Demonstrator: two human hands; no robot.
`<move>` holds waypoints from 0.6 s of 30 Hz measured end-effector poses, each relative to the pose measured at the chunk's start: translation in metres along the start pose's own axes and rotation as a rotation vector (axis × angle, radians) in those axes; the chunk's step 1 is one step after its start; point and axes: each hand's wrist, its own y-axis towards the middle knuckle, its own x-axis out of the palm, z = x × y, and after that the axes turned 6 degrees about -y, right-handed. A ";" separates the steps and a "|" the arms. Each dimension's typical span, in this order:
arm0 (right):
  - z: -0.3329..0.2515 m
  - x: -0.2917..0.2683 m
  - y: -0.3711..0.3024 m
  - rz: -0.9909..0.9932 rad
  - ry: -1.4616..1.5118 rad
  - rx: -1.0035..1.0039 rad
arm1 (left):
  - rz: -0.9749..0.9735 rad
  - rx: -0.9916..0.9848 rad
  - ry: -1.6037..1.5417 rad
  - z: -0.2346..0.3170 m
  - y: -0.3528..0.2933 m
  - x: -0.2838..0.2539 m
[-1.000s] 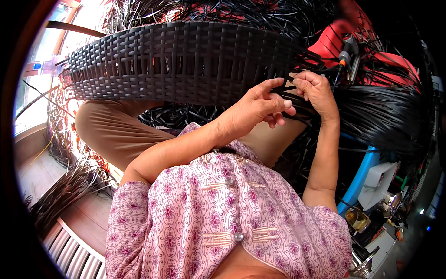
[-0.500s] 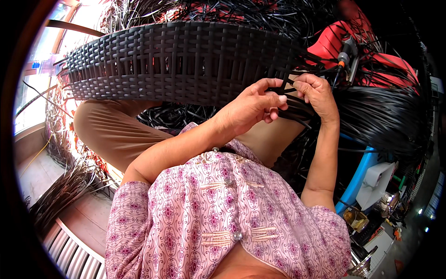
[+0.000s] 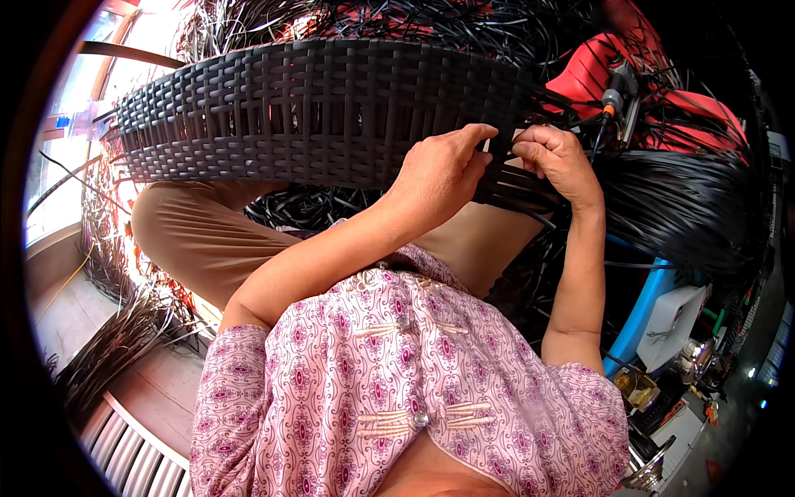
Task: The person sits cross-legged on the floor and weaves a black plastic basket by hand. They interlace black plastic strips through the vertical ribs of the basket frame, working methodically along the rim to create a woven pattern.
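Note:
A long curved panel of woven black plastic strips (image 3: pixel 323 108) lies across in front of me over my legs, with a band of looser weave along its middle. My left hand (image 3: pixel 439 174) is at its right end, back of the hand upward. Its index finger reaches onto the weave and the thumb stands apart from it; the other fingers are hidden. Just to the right, my right hand (image 3: pixel 563 166) is closed in a pinch at a thin black strip by the panel's end. Loose strip ends (image 3: pixel 517 186) hang below, between the hands.
Tangled black strips (image 3: pixel 464 29) heap behind the panel. At right lie a thick strip bundle (image 3: pixel 679 207), a corded tool (image 3: pixel 614 95) on red material, a blue tub edge (image 3: pixel 646 306) and a white container (image 3: pixel 671 327). Another strip bundle (image 3: pixel 108 352) lies on the left floor.
My left hand has turned from palm partly showing to back upward, and its index finger now reaches to the weave. My right hand has shifted slightly left and stays pinched.

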 end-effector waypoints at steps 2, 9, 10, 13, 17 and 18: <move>0.000 0.000 0.000 -0.011 0.007 0.019 | 0.067 0.185 0.314 -0.005 0.005 0.006; 0.001 0.000 0.000 -0.001 -0.031 0.015 | 0.050 0.183 0.523 -0.003 0.014 0.015; 0.001 0.001 0.000 0.005 -0.035 0.021 | 0.062 0.169 0.482 -0.003 0.016 0.015; -0.006 0.006 -0.004 0.059 -0.089 -0.033 | 0.089 0.119 0.387 -0.003 0.019 0.015; -0.005 0.003 -0.009 0.110 -0.220 -0.128 | 0.116 0.082 0.230 0.001 0.018 0.003; -0.007 0.003 -0.012 0.122 -0.176 -0.136 | 0.130 0.088 0.190 0.006 0.016 -0.006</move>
